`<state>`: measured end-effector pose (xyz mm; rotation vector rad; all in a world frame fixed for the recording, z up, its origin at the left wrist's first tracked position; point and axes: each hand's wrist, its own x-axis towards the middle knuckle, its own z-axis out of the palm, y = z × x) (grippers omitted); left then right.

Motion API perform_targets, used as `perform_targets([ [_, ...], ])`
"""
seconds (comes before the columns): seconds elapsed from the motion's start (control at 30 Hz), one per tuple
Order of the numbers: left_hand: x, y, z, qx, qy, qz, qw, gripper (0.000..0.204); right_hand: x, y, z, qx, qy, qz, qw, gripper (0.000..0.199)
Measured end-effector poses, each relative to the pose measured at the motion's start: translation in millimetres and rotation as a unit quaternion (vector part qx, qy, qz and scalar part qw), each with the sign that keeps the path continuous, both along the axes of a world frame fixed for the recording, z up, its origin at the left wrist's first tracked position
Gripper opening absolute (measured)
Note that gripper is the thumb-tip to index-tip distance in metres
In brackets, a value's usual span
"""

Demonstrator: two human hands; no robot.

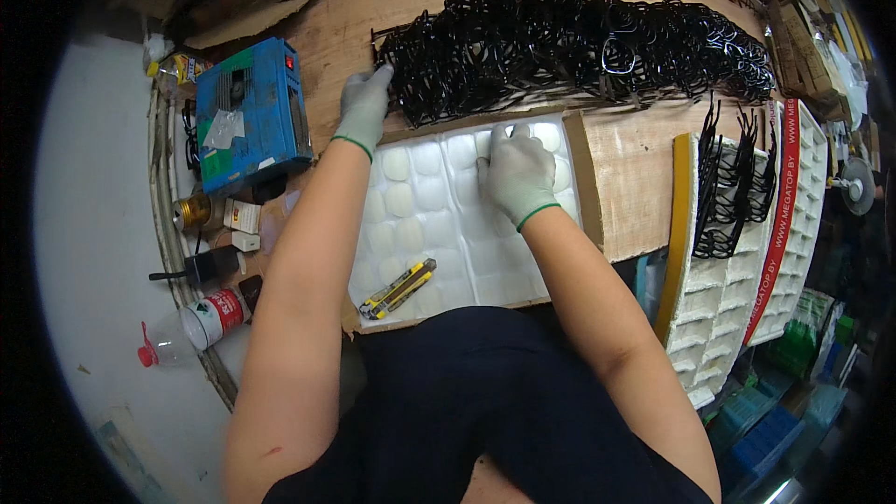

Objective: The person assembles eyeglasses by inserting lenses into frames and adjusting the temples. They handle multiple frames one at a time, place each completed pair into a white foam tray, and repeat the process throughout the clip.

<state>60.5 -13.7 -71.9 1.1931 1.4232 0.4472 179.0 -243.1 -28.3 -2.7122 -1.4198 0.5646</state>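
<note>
The wooden workbench (644, 182) carries, along its far edge, a long interlocked mass of black eyeglass frames (569, 42) running from centre-left to far right. Near of this mass lies the white moulded tray (439, 224), a lit panel of rounded pockets in rows, resting on brown card. To the right stand white compartment racks (737, 289), the far part holding a few upright black frames (733, 182). A blue box-shaped device (252, 112) sits on the far left, with a clear plastic bottle (191, 327) lying near the left edge. A yellow-and-black utility knife (399, 288) lies on the near-left part of the tray. The left hand (364, 107), in a grey glove with green cuff, rests against the left end of the frame mass, fingers held together and flat; whether it grips a frame cannot be told. The right hand (518, 175), gloved likewise, presses on the far-right pockets of the tray, fingers slightly spread and curled downward, nothing visibly clamped. Judged risks: the frames are tangled, so pulling one could drag neighbours off the bench or bend thin temples; the knife could be struck by a forearm moving across the tray; pressure on the thin tray could dent a pocket.
</note>
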Motion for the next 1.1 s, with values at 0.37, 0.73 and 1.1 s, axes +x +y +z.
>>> perform_targets([
  [0.37, -115, -158, 100, 0.209, 0.005, -0.161, 0.965, 0.033, -50, -136, 57, 0.327, 0.336, -0.001, 0.883, 0.021],
  [0.73, -123, -293, 138, 0.133, -0.181, -0.340, 0.913, 0.025, -78, -166, 105, 0.461, 0.325, 0.016, 0.825, 0.019],
  [1.1, -148, -300, 164, 0.194, -0.142, -0.393, 0.888, 0.030, -77, -189, 114, 0.244, 0.633, -0.131, 0.723, 0.019],
])
